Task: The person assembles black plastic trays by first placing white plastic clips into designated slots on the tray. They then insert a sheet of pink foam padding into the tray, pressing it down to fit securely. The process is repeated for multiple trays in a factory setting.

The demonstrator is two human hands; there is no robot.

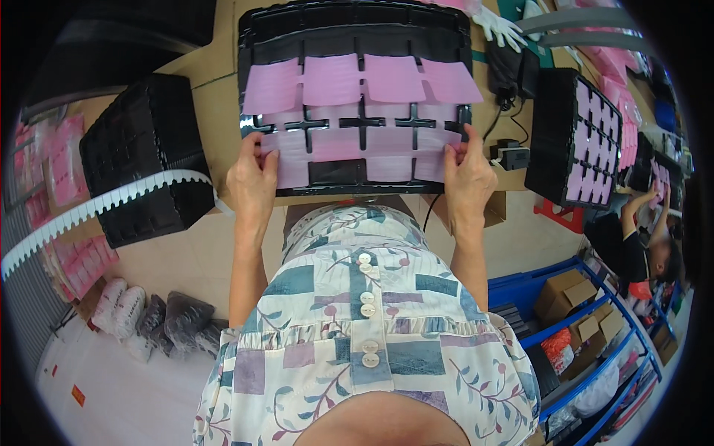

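Note:
A black plastic compartment tray [357, 30] lies on the brown worktable in front of me, its cells covered by several pink foam sheets [331, 78]. My left hand [254, 178] grips the tray's near left edge, thumb on a pink sheet. My right hand [467, 172] holds the near right edge the same way. Both hands close around the tray rim, and the tray's near edge overhangs the table toward my patterned dress.
A stack of black trays [145, 152] sits at the left with a white toothed strip [97, 208] across it. Another tray with pink sheets [576, 137] stands at the right beside a black cabled device [509, 152]. Blue shelves with cardboard boxes [576, 297] are lower right; another person [643, 245] works far right.

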